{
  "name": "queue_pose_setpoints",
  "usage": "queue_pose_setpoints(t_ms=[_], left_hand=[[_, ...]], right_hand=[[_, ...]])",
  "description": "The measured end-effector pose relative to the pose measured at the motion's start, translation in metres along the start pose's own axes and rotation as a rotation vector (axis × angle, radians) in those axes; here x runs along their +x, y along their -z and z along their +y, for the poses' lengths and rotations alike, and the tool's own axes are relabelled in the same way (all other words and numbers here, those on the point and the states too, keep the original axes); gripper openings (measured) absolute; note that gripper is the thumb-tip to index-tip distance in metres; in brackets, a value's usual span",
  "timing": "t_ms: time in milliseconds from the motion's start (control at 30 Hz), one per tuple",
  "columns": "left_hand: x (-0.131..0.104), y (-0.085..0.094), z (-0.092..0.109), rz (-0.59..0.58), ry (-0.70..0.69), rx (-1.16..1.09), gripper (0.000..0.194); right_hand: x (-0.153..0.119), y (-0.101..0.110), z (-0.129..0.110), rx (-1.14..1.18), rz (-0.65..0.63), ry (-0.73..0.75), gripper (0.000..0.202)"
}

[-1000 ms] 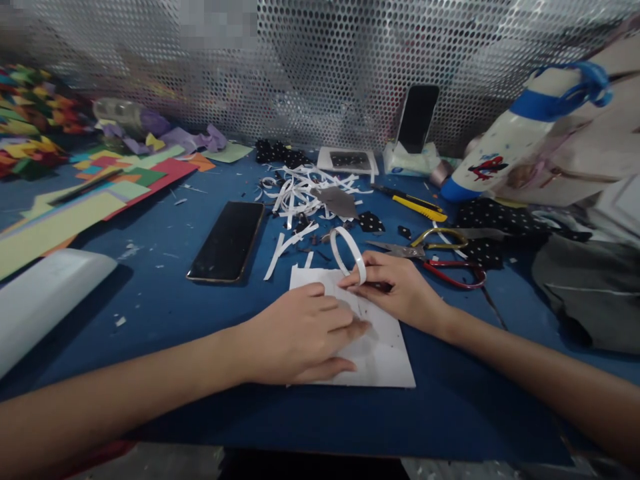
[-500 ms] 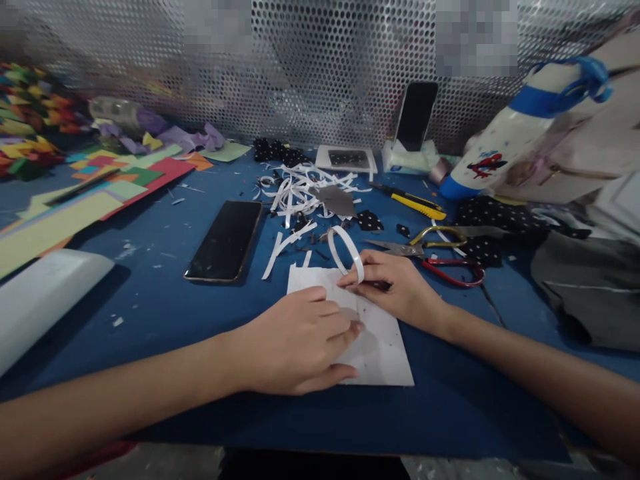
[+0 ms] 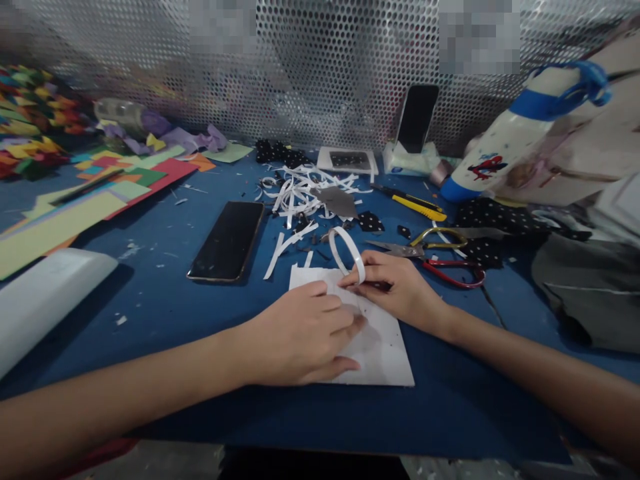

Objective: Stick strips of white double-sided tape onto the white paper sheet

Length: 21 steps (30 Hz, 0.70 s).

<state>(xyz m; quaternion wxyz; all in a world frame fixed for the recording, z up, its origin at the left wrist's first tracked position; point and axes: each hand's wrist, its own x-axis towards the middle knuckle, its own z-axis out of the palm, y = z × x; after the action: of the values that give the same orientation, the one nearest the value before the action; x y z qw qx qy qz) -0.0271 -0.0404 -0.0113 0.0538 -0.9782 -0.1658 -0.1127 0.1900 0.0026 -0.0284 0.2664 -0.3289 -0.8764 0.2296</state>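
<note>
A white sheet (image 3: 385, 353) lies near the front edge of the blue table. Across its left part rests my left hand (image 3: 305, 337), palm down, with thumb and fingers apart. My right hand (image 3: 395, 283) is at the sheet's upper right, its fingers closed on a white strip (image 3: 349, 250) that curves up in a loop. Where the strip's lower end meets the sheet is hidden by the fingers. Behind the loop lies a heap of cut white strips (image 3: 295, 193) with dark scraps.
A black phone (image 3: 227, 240) lies left of the sheet. Scissors (image 3: 440, 238) and a yellow cutter (image 3: 417, 205) lie to the right, before a bottle (image 3: 490, 157). Coloured papers (image 3: 65, 220) and a white object (image 3: 45, 300) are at left.
My left hand has shifted very slightly over the sheet. My right hand and the strip loop are nearly unmoved. The view has shifted a little.
</note>
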Motion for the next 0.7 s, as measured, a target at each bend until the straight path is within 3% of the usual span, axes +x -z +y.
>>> queue_pose_setpoints(t_ms=[167,300,433,600,700], left_hand=[[0.0009,0.0023,-0.0031,0.000,0.088,0.068,0.040],[0.0013,0.0008,-0.0035,0.005,0.011,0.003,0.044],[0.0015,-0.0005,-0.0049,0.027,0.105,0.076,0.039],[0.0019,0.0004,-0.0053,-0.016,0.006,-0.018,0.043],[0.0021,0.0008,-0.0057,-0.005,0.089,0.026,0.038]], right_hand=[[0.0004,0.0000,-0.0010,-0.014,0.006,-0.014,0.018],[0.0006,-0.0004,-0.0007,-0.008,0.002,0.003,0.019],[0.0000,-0.0004,-0.0005,-0.013,0.013,0.002,0.019],[-0.0001,-0.0001,-0.0004,-0.012,0.005,0.000,0.020],[-0.0001,-0.0006,0.0004,-0.003,0.007,0.002,0.019]])
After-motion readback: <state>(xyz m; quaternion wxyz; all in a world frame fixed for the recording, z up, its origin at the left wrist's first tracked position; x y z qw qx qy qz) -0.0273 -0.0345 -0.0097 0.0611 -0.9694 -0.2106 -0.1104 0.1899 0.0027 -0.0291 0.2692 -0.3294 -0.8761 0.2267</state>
